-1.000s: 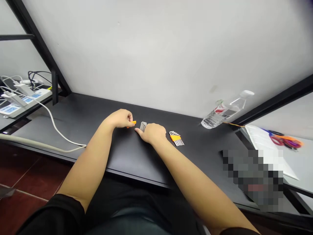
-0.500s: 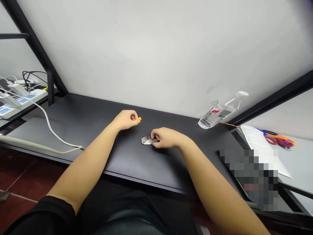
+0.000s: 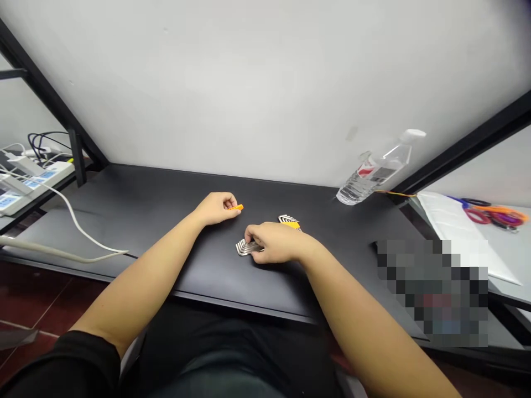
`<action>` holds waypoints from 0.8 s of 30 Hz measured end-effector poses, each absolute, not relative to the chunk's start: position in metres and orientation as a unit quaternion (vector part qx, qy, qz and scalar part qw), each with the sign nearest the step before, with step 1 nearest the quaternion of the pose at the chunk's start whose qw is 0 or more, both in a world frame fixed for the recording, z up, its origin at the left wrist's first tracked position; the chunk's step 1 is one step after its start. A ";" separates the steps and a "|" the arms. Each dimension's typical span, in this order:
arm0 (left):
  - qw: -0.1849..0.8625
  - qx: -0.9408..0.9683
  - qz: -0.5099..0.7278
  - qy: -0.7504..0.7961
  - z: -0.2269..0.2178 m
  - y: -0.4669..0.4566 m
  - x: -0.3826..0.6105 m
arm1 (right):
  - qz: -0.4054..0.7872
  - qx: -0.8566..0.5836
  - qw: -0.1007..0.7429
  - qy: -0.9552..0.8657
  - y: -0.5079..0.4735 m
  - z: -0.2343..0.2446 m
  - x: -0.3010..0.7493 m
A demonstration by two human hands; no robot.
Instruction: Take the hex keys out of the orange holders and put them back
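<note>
A: Start at the left of the bench (image 3: 145, 190). Any trouble there?

B: A power strip (image 3: 53, 176) just off its end, and a white cable (image 3: 77, 224) lying on top, near the left arm (image 3: 145, 282). A low sweep of that arm could snag it.

A: And the left hand (image 3: 216, 208)?

B: Closed in a pinch on an orange clip (image 3: 238, 207), with only part of it showing. It's small, so a slack pinch could let it slip. How it's turned, I can't tell.

A: Next along?

B: The keys (image 3: 244, 247), mid-bench, nested in a row with their bent ends to the left. The right hand (image 3: 274, 242) grips them between thumb and fingers. I see no holder on them, so uneven pressure could fan them out or drop one and muddle the order.

A: Just beyond that hand?

B: A second set (image 3: 290, 223) with an orange band, partly hidden by the hand. The knuckles might nudge it.

A: Farther right?

B: A bottle (image 3: 373, 174) near the wall (image 3: 232, 94), then scissors (image 3: 493, 214) past the bench. Both are well apart from the hands; only a wide swing would upset the bottle.
</note>
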State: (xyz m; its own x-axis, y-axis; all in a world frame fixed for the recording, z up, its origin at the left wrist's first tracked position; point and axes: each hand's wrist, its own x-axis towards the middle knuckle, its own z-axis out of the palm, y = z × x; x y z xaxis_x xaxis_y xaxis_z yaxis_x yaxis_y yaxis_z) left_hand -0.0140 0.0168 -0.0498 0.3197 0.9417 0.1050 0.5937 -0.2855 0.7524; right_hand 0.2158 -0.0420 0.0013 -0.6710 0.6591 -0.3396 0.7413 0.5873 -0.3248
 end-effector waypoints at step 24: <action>0.265 0.819 0.240 0.449 -0.030 -0.001 0.000 | -0.231 0.352 0.027 0.907 -0.038 0.012 0.230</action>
